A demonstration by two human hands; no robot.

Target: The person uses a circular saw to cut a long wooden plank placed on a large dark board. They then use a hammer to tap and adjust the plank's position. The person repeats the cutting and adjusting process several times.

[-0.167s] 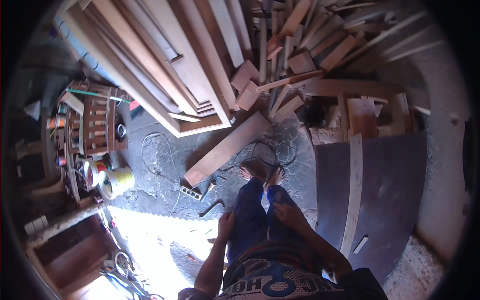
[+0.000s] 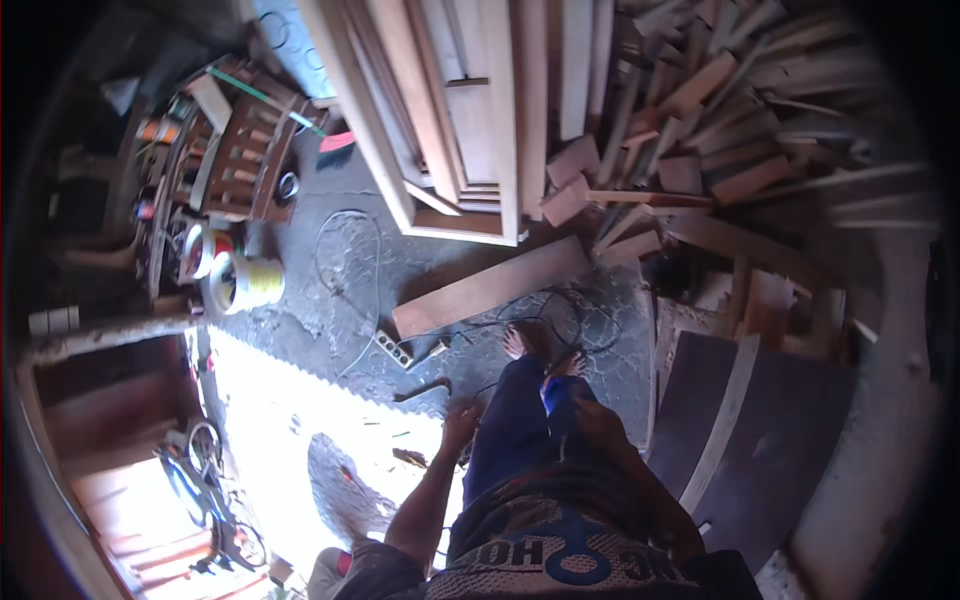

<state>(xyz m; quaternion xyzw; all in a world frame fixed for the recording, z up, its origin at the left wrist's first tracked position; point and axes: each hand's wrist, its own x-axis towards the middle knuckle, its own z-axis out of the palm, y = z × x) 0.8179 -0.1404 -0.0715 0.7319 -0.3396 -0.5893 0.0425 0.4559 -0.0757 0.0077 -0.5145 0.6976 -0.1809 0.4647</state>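
My left hand [image 2: 460,422] is beside my left thigh, its fingers curled, with whatever they hold hidden. My right hand [image 2: 598,420] lies at my right thigh on the dark blue trousers [image 2: 510,420]; its fingers are blurred. Just beyond my bare feet [image 2: 516,342] a long wooden board [image 2: 488,286] lies diagonally on the grey floor [image 2: 338,284]. Left of the feet are a multi-socket power strip [image 2: 394,349], a black bent bar [image 2: 424,389] and loose cables.
Ahead stand tall wooden frames [image 2: 507,130]; a heap of offcuts [image 2: 706,139] fills the upper right. Dark panels [image 2: 775,430] are at my right. Buckets [image 2: 248,283] and a slatted wooden rack [image 2: 240,160] stand left. A sunlit opening with a bicycle [image 2: 200,495] is at lower left.
The view has swung, so frames and offcuts sit farther right and the doorway higher. My left hand has shifted slightly outward from the thigh; my right stays at the thigh.
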